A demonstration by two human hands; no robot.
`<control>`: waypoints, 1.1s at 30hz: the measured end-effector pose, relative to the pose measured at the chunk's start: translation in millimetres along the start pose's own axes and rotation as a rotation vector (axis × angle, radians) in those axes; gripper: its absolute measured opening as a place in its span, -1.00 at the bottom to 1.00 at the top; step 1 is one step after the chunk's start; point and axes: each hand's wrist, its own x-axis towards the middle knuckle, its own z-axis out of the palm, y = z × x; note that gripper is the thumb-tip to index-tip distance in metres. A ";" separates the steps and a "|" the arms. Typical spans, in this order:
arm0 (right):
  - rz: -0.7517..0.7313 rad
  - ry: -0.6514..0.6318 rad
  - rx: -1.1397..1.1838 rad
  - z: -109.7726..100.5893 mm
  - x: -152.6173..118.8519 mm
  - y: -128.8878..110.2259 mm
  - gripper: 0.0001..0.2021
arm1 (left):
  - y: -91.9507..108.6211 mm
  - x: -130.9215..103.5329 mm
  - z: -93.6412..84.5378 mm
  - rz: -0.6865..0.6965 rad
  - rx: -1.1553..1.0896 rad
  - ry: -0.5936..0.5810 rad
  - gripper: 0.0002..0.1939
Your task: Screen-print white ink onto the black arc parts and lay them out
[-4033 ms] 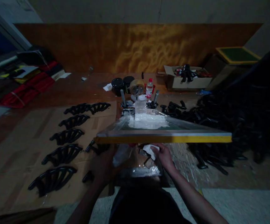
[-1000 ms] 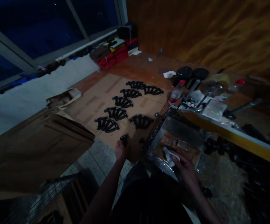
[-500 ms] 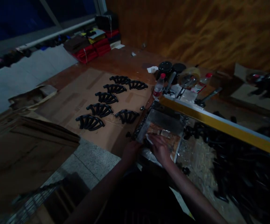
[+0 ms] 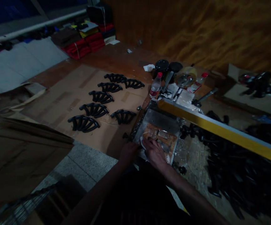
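My right hand [image 4: 156,153] lies over the near left part of a flat metal plate [image 4: 151,118]. Its fingers are bent around a small white wad [image 4: 142,142] that looks like cloth or paper. In the plate's middle is a brown, wood-coloured panel [image 4: 172,139] with a clear, shiny rectangular piece [image 4: 163,134] on it. My left hand [image 4: 128,152] rests at the plate's near left edge. Its fingers are lost in shadow, so whether they grip anything is unclear.
Several black ribbed, fan-shaped parts [image 4: 94,110] lie on a cardboard sheet [image 4: 62,97] to the left. A yellow-and-white bar [image 4: 210,128] crosses behind the plate. Beyond it stand a red-capped bottle [image 4: 155,87] and a tape roll [image 4: 186,77]. Black pieces [image 4: 238,175] are heaped at right.
The view has turned slightly to the right. My right hand and the white wad have shifted a little toward me on the plate. My left hand stays by the plate's edge.
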 end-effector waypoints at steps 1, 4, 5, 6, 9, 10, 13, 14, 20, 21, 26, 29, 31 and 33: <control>0.000 0.000 0.002 1.0 2.5 -0.4 -0.38 | 0.1 0.1 -0.3 0.000 0.007 -0.001 -0.73; 0.014 -0.003 0.015 3.5 -1.8 0.0 -0.38 | 1.5 0.4 -0.6 -0.011 0.022 -0.006 -0.70; 0.023 -0.008 0.025 3.3 -7.0 0.7 -0.38 | 2.1 0.5 -0.6 -0.015 0.022 -0.011 -0.70; 0.029 -0.014 0.043 2.2 -13.2 1.8 -0.40 | 2.7 0.7 -0.9 -0.021 0.020 -0.019 -0.70; 0.044 0.007 0.175 -6.4 -31.4 7.2 -0.53 | 3.1 1.2 -4.4 -0.039 -0.002 -0.042 -0.71; 0.068 0.028 0.258 -10.6 -36.2 10.0 -0.59 | 2.8 1.4 -7.0 -0.048 -0.019 -0.045 -0.72; 0.283 0.101 0.623 -25.5 -48.7 20.2 -0.60 | 3.4 3.7 -17.8 -0.077 -0.104 -0.070 -0.71; 0.393 0.118 0.756 -30.7 -53.0 23.6 -0.54 | 5.4 5.6 -21.5 -0.092 -0.135 -0.080 -0.71; 0.756 0.175 1.347 -64.1 -78.1 21.4 -0.48 | 55.9 42.0 -27.2 0.025 -0.348 -0.150 -0.72; 0.768 0.175 1.417 -70.0 -80.1 16.8 -0.50 | 68.3 51.8 -26.0 0.116 -0.421 -0.158 -0.67; 0.830 0.259 1.532 -91.6 -74.1 -7.2 -0.52 | 93.8 94.8 -34.3 0.374 -0.646 -0.131 -0.57; 0.880 0.252 1.550 -90.9 -62.1 -11.2 -0.53 | 54.9 104.6 -50.7 0.098 -0.571 0.006 -0.70; 0.912 0.245 1.564 -85.4 -53.7 -9.5 -0.52 | 11.1 105.7 -60.3 -0.189 -0.496 0.104 -0.77; 0.955 0.248 1.546 -78.8 -45.7 -6.1 -0.51 | -35.2 105.9 -65.4 -0.477 -0.399 0.181 -0.79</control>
